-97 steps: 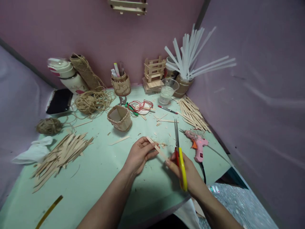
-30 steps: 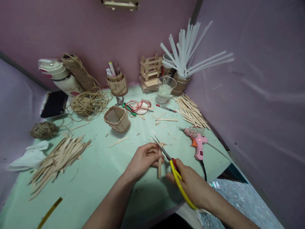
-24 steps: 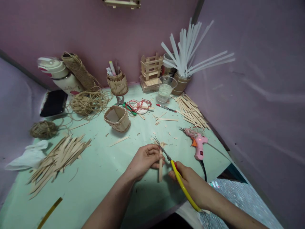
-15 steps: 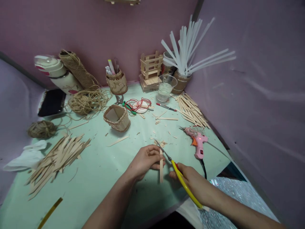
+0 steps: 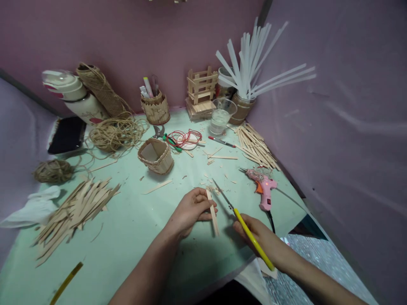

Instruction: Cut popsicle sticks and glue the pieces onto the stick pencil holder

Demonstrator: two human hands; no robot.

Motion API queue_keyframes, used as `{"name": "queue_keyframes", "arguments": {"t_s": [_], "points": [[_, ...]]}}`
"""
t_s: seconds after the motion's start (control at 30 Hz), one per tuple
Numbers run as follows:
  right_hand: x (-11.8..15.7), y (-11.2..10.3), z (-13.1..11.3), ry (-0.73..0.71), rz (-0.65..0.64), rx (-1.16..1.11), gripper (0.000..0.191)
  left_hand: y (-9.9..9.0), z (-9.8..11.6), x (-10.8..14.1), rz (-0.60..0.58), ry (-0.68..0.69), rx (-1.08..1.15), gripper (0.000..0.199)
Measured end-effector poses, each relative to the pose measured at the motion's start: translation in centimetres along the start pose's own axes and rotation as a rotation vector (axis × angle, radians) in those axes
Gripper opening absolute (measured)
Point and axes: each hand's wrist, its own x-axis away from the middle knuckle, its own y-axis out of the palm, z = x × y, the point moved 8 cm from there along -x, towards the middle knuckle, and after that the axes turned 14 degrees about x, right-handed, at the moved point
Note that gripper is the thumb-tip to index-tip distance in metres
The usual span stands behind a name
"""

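A flat wooden craft stick (image 5: 213,218) is pinched between the thumb and fingers of my left hand (image 5: 199,207), tilted slightly over the table. My right hand (image 5: 256,231) is closed around yellow-handled scissors (image 5: 252,239). Their metal blades point up and left, a short gap to the right of the stick. Small wood offcuts (image 5: 216,190) lie just beyond my left fingertips. Farther back stands a small basket (image 5: 155,156) with walls of wooden strips. To the right of my right hand rests a pink glue gun (image 5: 262,186).
Wooden strips are heaped at the left (image 5: 78,212), and more sticks lie at the back right (image 5: 257,146). Along the wall stand a bottle (image 5: 84,106), twine (image 5: 116,133), a pen holder (image 5: 155,110), a plastic cup (image 5: 220,120) and a jar of white glue sticks (image 5: 241,108).
The scissors have moved away from the stick, to the right. My left hand has shifted slightly left and the stick now leans, its top toward the left.
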Motion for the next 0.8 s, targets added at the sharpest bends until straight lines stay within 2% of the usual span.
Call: {"name": "queue_keyframes", "arguments": {"t_s": [0.2,0.4,0.57,0.7,0.8], "points": [[-0.5,-1.3,-0.3,-0.005,0.248,-0.099,0.034,-0.7,1.8,0.0,0.106,0.176,0.178,0.032],[-1.2,-1.6,-1.5,-0.006,0.313,-0.268,0.037,-0.8,2.4,0.2,0.128,0.259,0.235,0.03],[-1.8,-2.4,-1.8,-0.038,0.392,-0.283,0.035,-0.6,2.4,0.4,0.093,0.263,0.245,0.029],[-2.3,-4.3,-1.5,-0.099,0.489,-0.215,0.033,-0.6,2.2,0.4,0.082,0.19,0.117,0.028],[-2.6,-4.9,-1.8,-0.167,0.447,-0.164,0.031,0.3,1.5,0.5,-0.034,0.092,-0.159,0.023]]}}
